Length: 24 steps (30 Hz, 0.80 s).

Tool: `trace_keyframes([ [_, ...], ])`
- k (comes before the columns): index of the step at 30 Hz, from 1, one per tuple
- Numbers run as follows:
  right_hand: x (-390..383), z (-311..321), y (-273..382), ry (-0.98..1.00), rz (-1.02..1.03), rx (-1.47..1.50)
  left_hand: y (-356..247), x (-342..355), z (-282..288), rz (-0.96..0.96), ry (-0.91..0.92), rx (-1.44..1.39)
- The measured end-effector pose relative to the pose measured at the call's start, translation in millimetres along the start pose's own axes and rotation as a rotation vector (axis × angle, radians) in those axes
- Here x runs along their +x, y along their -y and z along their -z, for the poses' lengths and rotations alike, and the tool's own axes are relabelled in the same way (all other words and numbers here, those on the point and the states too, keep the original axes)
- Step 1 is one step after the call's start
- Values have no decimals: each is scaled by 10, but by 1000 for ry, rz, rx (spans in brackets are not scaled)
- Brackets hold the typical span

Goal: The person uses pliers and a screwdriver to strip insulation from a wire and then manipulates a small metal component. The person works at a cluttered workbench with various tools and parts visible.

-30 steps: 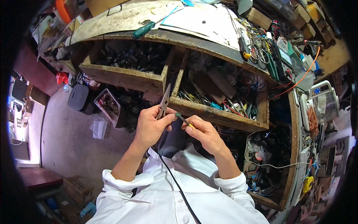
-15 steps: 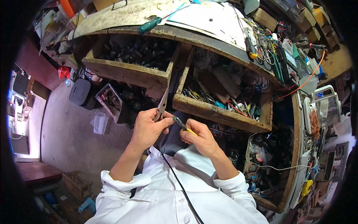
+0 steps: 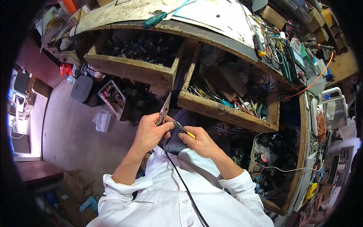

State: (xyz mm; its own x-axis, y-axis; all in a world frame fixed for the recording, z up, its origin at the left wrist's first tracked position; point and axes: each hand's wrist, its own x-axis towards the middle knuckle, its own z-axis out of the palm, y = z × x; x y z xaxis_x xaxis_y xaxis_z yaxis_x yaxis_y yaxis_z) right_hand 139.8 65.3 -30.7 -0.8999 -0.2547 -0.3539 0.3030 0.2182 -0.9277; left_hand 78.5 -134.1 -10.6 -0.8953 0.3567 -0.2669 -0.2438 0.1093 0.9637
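Pliers (image 3: 165,109) sit gripped in my left hand (image 3: 149,132); my right hand (image 3: 200,140) pinches a yellow-handled tool (image 3: 184,129). Beyond, 2 open wooden drawers (image 3: 223,113) hold jumbled tools and wires.

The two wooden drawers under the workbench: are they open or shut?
Open. Both wooden drawers are pulled out from under the workbench, their cluttered contents visible from above.

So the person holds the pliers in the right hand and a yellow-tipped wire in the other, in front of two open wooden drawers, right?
Not quite. The head view shows the pliers in the left hand, not the right. The right hand pinches the yellow-tipped wire. The rest stands: both hands work in front of two open wooden drawers.
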Motion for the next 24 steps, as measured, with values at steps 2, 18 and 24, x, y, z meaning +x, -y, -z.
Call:
trace_keyframes([
  [2,11,-68,-50,17,-49,18,65,-43,28,31,-3,13],
  [18,76,-317,-146,-147,165,-500,617,-241,364,93,51,-364],
  [24,-29,-341,-57,-274,244,-403,682,-237,400,7,130,-541],
])
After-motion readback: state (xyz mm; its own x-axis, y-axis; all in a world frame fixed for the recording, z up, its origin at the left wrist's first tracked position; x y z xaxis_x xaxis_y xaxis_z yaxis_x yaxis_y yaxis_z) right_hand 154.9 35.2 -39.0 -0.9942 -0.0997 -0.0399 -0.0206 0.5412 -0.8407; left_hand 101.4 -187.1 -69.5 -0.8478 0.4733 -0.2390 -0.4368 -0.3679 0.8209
